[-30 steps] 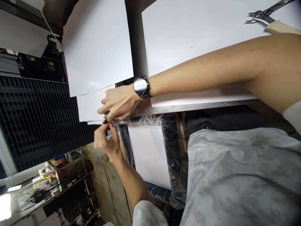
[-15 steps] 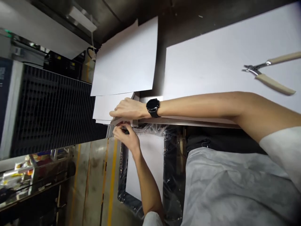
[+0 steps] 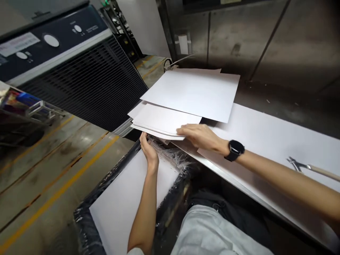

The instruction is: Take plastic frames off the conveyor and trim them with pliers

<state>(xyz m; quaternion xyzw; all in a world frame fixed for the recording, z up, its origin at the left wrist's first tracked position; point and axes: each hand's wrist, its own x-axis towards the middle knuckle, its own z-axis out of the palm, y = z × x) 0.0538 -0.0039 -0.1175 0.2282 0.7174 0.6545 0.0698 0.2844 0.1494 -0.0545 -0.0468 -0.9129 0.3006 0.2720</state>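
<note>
1. hands: two. the right hand [image 3: 202, 137] has its fingers on the near right corner of one stack of white sheets [image 3: 167, 118]; its thumb is hidden, so i cannot tell whether it grasps.
2. the left hand [image 3: 149, 150] is raised, palm inward, fingertips at the stack's near edge; i cannot tell whether they grip.
3. stack: one, at the desk's left end, several sheets; exact count not readable.
4. wide white sheets [image 3: 193, 92]: at least two, overlapping the back of the stack.
5. long white sheeting [image 3: 260, 138]: at least one piece, flat on the desk [image 3: 287, 108].
6. pliers [image 3: 300, 165]: one, on the long sheeting.
7. watch [image 3: 235, 150]: one, right wrist.
8. plastic-wrapped black frame [image 3: 89, 232]: one, below the desk edge, around one white panel [image 3: 124, 202].
</note>
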